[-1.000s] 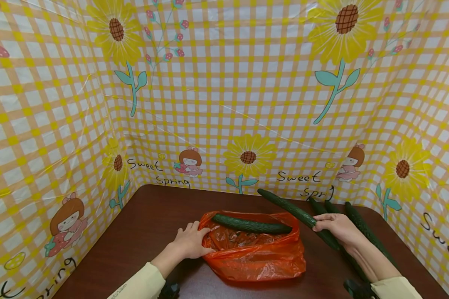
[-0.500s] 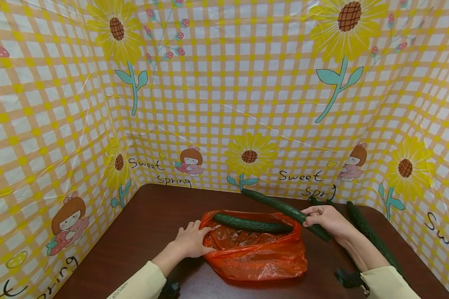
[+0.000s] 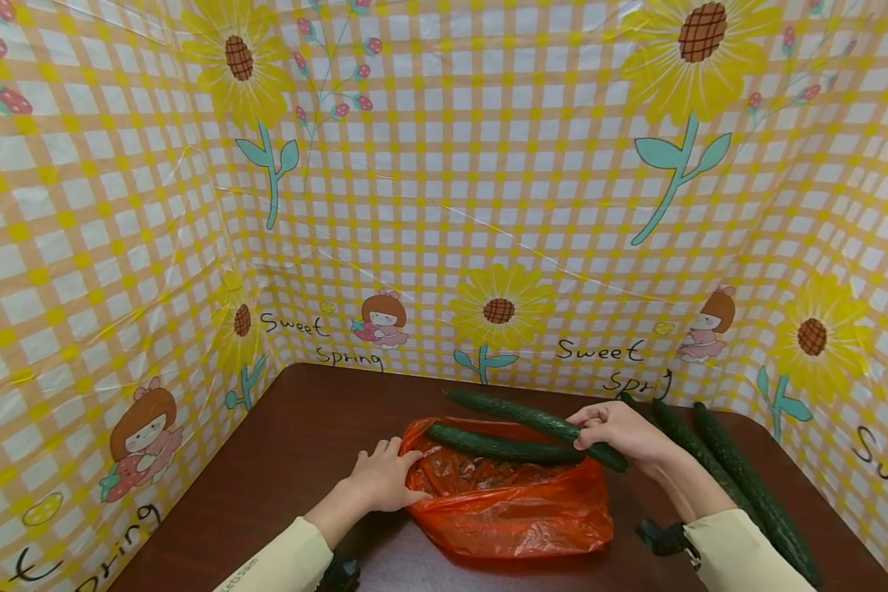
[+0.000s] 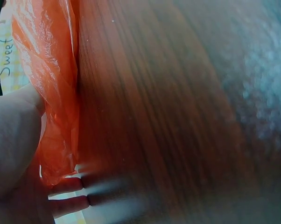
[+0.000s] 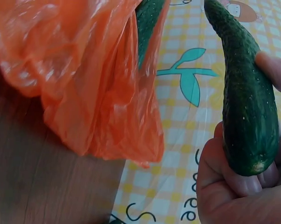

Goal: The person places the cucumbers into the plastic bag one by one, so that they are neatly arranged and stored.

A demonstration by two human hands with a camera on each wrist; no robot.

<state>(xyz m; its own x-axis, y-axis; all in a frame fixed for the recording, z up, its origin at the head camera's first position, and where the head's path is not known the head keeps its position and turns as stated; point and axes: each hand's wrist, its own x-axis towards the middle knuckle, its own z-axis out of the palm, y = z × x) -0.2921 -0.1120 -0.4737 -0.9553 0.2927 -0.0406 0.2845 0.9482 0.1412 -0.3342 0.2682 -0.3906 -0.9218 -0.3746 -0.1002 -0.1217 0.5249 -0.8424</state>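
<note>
My right hand (image 3: 627, 434) grips a long dark green cucumber (image 3: 514, 409) near its right end, thumb on one side and curled fingers on the other. The cucumber is held over the back rim of an orange plastic bag (image 3: 521, 518), its far end pointing left. Inside the bag's mouth a second cucumber (image 3: 488, 445) lies along the back side. At the bag's left edge my left hand (image 3: 381, 483) holds the rim; in the left wrist view the orange film (image 4: 59, 140) passes between thumb and fingers. The bag's bottom is hidden.
More cucumbers (image 3: 755, 485) lie side by side on the right of the dark brown table (image 3: 266, 469), partly behind my right forearm. A checked, sunflower-printed cloth (image 3: 414, 205) walls in the back and both sides.
My right hand has moved left with its cucumber, bringing it from the bag's right side to over the bag's back rim. The left hand stays at the bag's left edge.
</note>
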